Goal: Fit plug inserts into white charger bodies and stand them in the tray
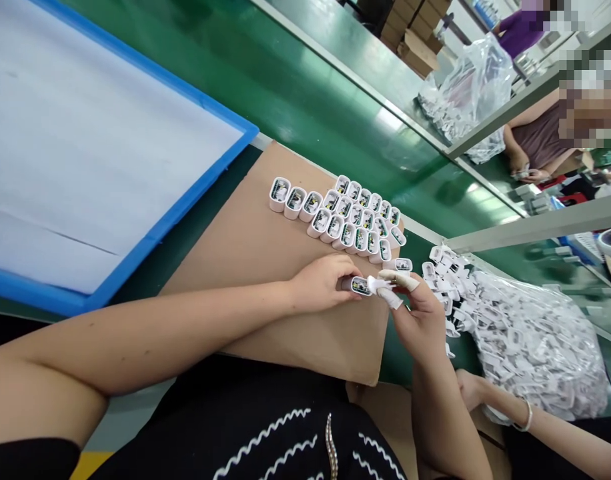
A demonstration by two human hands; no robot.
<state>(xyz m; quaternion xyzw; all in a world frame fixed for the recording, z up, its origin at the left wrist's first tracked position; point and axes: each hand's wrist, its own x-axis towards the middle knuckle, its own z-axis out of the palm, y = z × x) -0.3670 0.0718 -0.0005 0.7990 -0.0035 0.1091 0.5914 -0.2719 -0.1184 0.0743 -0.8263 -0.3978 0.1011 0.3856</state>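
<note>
Left hand: our left hand (325,283) is closed around one white housing (359,287), with its open end turned toward us, and inside it we can see a circuit board.
Right hand: with our right hand (418,313) we pinch a small white piece (380,284) between the thumb and a finger, both wearing white finger covers (389,298).
Meeting place: the white piece is at the right edge of the housing; if it already touches, we cannot tell.
Single housing: just beyond our right fingertips lies one more housing (404,265) on its side.
Rows: ahead of the grip and a little to the left, many similar housings (348,235) stand close together, open ends up.
Cardboard: under our grip is a brown cardboard sheet (305,340).
Loose parts: right of our right hand there is a heap of white parts (448,283), and next to it a clear plastic bag (540,340) full of them.
Neighbour: behind our right hand we see a co-worker's hand (468,389).
</note>
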